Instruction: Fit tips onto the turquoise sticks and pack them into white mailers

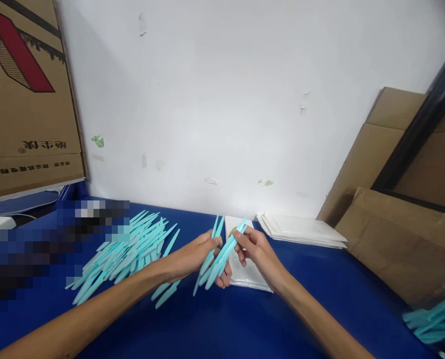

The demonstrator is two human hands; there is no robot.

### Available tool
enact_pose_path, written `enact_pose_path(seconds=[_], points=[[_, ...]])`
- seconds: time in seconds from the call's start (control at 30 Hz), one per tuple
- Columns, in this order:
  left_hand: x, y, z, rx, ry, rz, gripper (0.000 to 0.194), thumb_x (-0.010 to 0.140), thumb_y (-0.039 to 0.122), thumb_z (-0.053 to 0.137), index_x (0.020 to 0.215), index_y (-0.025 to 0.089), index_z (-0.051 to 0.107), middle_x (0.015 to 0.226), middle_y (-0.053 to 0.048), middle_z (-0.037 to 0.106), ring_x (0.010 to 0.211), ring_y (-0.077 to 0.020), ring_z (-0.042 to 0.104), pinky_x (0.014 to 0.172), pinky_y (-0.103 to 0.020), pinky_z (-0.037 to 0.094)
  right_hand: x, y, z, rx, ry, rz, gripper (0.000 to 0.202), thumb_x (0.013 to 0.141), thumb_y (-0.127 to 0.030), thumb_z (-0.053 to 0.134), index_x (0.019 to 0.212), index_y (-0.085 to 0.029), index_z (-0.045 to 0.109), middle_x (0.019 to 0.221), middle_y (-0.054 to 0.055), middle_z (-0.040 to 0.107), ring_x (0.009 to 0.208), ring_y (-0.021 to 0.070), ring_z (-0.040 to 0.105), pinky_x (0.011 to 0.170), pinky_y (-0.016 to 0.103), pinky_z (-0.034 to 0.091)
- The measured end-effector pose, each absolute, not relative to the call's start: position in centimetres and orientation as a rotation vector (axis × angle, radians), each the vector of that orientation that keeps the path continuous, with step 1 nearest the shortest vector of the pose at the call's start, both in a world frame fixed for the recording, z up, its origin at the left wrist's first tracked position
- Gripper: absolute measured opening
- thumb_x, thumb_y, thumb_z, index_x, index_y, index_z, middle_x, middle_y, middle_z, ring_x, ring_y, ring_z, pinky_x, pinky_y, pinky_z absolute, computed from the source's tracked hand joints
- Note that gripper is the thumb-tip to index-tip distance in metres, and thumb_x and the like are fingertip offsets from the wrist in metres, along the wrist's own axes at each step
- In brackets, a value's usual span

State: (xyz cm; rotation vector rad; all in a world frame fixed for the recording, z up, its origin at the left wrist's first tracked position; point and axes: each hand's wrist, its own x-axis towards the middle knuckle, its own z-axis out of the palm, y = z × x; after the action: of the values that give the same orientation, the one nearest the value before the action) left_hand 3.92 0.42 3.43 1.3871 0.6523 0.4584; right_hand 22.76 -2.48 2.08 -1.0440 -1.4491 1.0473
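Note:
My left hand (pixel 198 254) is closed around a few light-blue plastic sticks (pixel 206 263), which point up and down between its fingers. Beside it, my right hand (pixel 255 245) pinches more of the same sticks (pixel 225 255), their lower ends close to my left fingers. Under and behind my right hand lies a white packet (pixel 248 275) on the blue table (pixel 215 329). A large loose pile of light-blue sticks (pixel 132 249) spreads to the left, and a few single ones (pixel 167 295) lie below my left wrist.
Flat white packets (pixel 301 230) are stacked against the white wall (pixel 222 109). Cardboard (pixel 402 244) leans at the right, with more light-blue pieces (pixel 437 319) at the lower right edge. A printed carton (pixel 28 114) stands at the upper left. A blurred patch covers the left side.

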Motion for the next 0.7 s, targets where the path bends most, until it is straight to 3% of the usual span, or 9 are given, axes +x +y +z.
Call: enact_pose_path(seconds=[0.23,0.43,0.7], points=[[4.0,0.2,3.1,1.537,0.584,0.455,0.037,0.098,0.052,0.043,0.104,0.017,0.052,0.085,-0.006,0.066,0.065,-0.0157,0.063,0.058,-0.028,0.049,22.9,-2.4,1.9,-1.140,-1.522,0.938,0.043,0.089,-0.060,0.059,0.087,-0.018,0.061,0.067,-0.002,0.054,0.053,0.0113,0.050,0.048,0.024,0.041],[3.8,0.0,2.6,1.432,0.541,0.458,0.037,0.095,0.056,0.050,0.103,0.019,0.049,0.080,0.002,0.051,0.059,-0.0089,0.047,0.055,-0.023,0.039,22.7,-3.1,2.1,-1.286,-1.659,0.658,0.036,0.097,-0.053,0.051,0.085,-0.020,0.059,0.073,0.001,0.066,0.056,0.0134,0.056,0.055,0.026,0.043],[4.0,-0.4,3.9,1.508,0.618,0.386,0.040,0.092,0.061,0.051,0.102,0.024,0.044,0.071,0.008,0.033,0.050,-0.0062,0.025,0.048,-0.021,0.021,22.5,-3.8,2.7,-1.403,-1.817,0.321,0.038,0.102,-0.052,0.040,0.080,-0.024,0.054,0.071,0.000,0.065,0.062,0.0170,0.060,0.061,0.028,0.040]])
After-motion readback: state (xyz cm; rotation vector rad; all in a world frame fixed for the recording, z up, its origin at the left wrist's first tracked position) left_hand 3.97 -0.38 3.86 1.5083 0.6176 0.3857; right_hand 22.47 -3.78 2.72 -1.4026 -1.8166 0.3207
